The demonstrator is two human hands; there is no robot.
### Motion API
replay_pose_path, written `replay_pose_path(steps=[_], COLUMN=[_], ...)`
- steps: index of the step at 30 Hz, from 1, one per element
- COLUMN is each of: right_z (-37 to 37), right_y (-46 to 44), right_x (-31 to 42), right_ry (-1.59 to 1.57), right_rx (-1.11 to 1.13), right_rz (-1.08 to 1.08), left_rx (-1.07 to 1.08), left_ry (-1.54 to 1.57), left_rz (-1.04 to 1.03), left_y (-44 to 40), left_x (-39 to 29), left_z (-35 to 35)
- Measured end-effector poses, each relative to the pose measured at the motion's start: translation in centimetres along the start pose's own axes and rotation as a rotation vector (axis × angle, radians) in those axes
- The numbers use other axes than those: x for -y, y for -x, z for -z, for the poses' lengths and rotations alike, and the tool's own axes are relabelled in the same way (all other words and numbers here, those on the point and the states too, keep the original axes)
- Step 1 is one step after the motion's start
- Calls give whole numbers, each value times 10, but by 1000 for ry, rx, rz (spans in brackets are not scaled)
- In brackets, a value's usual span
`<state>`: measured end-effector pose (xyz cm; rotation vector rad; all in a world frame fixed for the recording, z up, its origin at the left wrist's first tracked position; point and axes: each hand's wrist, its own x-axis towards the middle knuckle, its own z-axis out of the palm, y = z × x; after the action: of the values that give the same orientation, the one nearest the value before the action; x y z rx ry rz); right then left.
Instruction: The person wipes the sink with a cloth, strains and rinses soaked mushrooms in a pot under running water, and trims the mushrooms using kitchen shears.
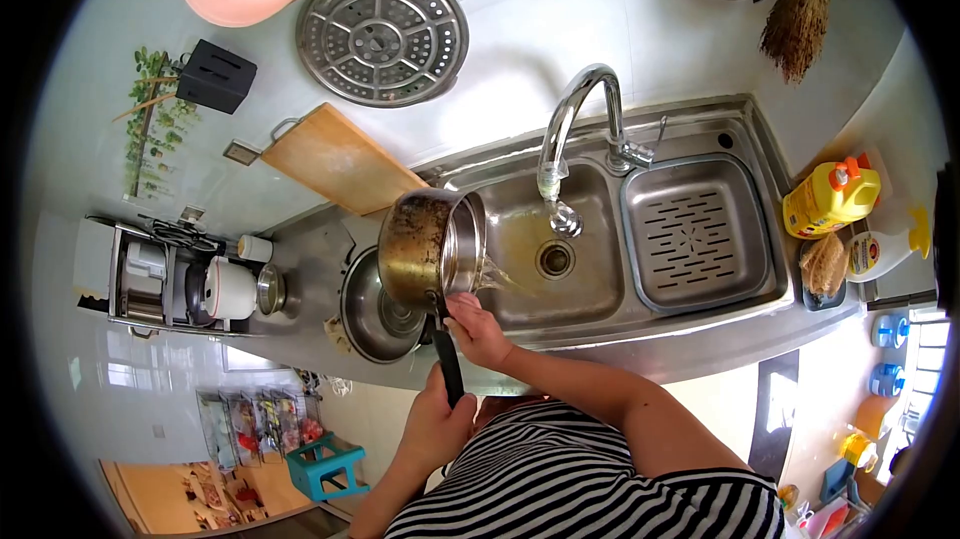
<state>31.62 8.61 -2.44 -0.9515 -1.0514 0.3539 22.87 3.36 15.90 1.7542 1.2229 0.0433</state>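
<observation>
A metal saucepan [408, 251], browned and scorched on the outside, is tipped on its side at the left edge of the sink basin [590, 284]. Its mouth faces right, and water runs over the rim into the basin. My left hand [437, 424] is wrapped around the black handle [449, 364]. Close to where the handle joins the pot, my right hand [480, 332] grips the saucepan's side near the rim; some of its fingertips are hidden. Behind the saucepan, a wide steel bowl [385, 339] rests on the counter, partly covered by it.
A chrome faucet [580, 104] arches over the basin. Right of it sits a slotted drain tray [695, 239]. A wooden cutting board [335, 159] leans against the wall. Yellow detergent bottle [830, 201] and sponge [824, 264] stand at the right end.
</observation>
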Motion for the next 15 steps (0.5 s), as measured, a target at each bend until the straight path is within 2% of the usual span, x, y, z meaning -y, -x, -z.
replay_pose_path(steps=[9, 15], right_z=[-5, -4], right_y=[-6, -8], right_x=[-4, -3], right_ry=[-50, -74], right_rx=[-1, 7], right_rz=[-6, -32], left_rx=[-18, -21], left_ry=[-80, -87], left_rz=[106, 103], left_y=[-2, -5], left_x=[-14, -15], left_z=[0, -2])
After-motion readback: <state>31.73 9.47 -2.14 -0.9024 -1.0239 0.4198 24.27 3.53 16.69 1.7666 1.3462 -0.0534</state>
